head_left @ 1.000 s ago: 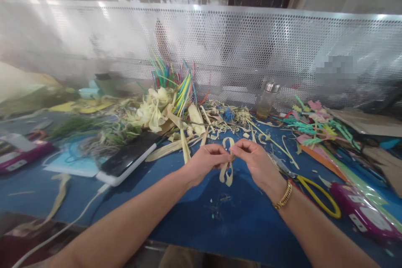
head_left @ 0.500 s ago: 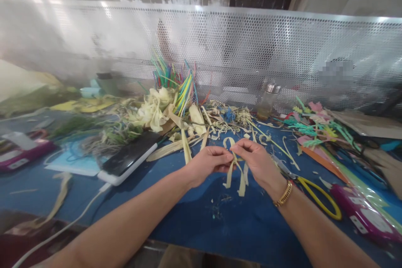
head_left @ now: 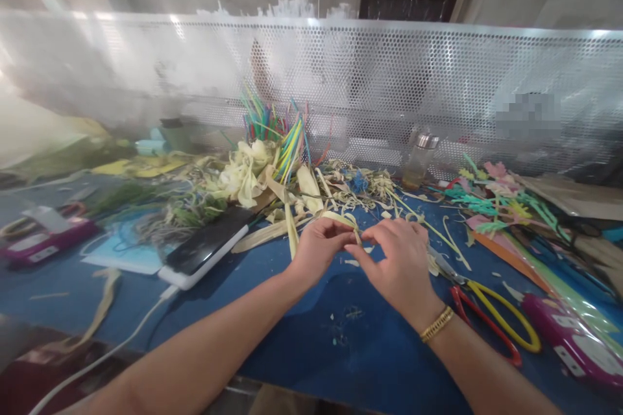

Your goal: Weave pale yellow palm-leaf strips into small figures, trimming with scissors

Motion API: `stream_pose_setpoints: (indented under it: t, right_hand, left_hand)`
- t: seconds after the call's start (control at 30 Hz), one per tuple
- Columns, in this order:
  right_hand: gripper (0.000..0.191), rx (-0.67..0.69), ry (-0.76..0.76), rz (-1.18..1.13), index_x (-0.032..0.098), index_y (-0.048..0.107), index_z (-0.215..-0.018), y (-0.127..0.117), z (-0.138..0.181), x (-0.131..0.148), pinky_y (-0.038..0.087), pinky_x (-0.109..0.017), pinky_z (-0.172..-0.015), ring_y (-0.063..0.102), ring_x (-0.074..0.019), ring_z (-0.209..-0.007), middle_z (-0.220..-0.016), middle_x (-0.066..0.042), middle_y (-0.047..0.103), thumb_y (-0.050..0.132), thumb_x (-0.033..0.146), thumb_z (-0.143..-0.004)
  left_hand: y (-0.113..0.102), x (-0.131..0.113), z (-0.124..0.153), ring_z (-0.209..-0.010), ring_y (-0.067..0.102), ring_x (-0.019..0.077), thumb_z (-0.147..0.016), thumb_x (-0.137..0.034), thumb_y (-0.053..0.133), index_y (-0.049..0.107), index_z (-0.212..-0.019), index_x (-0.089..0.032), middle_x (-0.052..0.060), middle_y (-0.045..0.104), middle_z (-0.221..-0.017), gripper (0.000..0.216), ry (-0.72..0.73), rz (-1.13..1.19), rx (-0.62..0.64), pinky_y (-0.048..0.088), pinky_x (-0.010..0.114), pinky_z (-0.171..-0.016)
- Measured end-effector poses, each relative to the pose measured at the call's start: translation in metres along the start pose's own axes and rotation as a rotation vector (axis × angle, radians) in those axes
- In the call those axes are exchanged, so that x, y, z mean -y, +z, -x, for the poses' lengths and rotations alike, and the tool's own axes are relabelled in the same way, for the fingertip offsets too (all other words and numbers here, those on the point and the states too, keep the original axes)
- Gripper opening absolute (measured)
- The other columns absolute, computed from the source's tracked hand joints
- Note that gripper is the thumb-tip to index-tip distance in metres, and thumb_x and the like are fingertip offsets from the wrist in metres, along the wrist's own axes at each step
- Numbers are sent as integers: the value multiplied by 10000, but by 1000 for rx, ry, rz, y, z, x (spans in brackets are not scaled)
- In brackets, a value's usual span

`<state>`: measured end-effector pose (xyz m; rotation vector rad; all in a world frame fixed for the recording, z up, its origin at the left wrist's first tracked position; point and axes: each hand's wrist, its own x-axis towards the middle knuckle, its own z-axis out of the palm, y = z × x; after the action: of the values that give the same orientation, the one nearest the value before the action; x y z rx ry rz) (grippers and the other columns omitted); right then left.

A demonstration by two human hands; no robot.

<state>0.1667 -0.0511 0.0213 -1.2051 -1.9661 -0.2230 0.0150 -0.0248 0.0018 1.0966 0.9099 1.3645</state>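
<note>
My left hand (head_left: 318,246) pinches a pale, cream-coloured husk strip (head_left: 346,220), which curves over the fingertips. Close beside it, my right hand (head_left: 402,262), with a gold bracelet on the wrist, has its thumb and forefinger closed on the same strip. The fingers partly hide where the strip is held, and its ends are mostly covered. Both hands are just above the blue tabletop (head_left: 311,343). To the right of my right hand lie scissors (head_left: 506,314) with one yellow and one red handle loop.
Husk scraps and cream husk flowers (head_left: 248,168) are heaped behind my hands, near colourful stems (head_left: 289,142). A phone (head_left: 209,240) rests on a white cabled device at left. A glass bottle (head_left: 418,159), coloured craft pieces (head_left: 506,198) and a purple device (head_left: 574,334) stand or lie to the right.
My right hand has turned over, its back now more toward me, and has lowered slightly. The strip's loop and hanging tails no longer show below the hands. The scissors' red handle is uncovered.
</note>
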Motion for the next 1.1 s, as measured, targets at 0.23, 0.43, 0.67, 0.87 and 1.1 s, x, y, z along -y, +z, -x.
stream_pose_setpoints:
  t: [0.23, 0.43, 0.67, 0.87, 1.1]
  right_hand:
    - [227, 127, -3, 13, 201, 562, -698, 4, 3, 6, 277, -370, -807, 489, -180, -752, -702, -13, 563, 481, 271, -898]
    - [247, 166, -28, -6, 195, 527, -664, 4, 1, 10, 280, -353, -784, 463, -173, -740, -694, -10, 534, 456, 235, -897]
    - [244, 183, -51, -40, 195, 519, -660, 3, 2, 10, 275, -347, -767, 451, -168, -733, -700, -5, 537, 462, 225, -895]
    - [250, 180, -70, -51, 192, 523, -656, 4, 1, 8, 275, -346, -764, 451, -166, -728, -695, -7, 534, 458, 222, -896]
    - [241, 185, -76, -43, 196, 533, -664, 4, 2, 8, 285, -349, -765, 465, -172, -735, -699, -11, 548, 463, 230, -891]
  left_hand:
    - [0, 0, 0, -626, 588, 116, -575, -204, 784, 635, -709, -128, 9, 650, -667, 215, -6, 39, -8, 501, 248, -627]
    - [6, -8, 7, -603, 566, 102, -580, -178, 771, 631, -782, -148, -17, 617, -643, 248, 1, 112, -16, 490, 231, -596]
    - [6, -8, 8, -585, 559, 92, -577, -185, 775, 602, -742, -150, -25, 609, -628, 241, -14, 147, -57, 494, 229, -598]
    - [5, -9, 8, -554, 550, 86, -578, -188, 774, 599, -738, -153, -29, 615, -631, 240, -44, 171, -63, 498, 237, -598]
    - [3, -7, 7, -561, 554, 84, -581, -186, 782, 599, -758, -153, -32, 616, -641, 257, -51, 195, -57, 496, 243, -626]
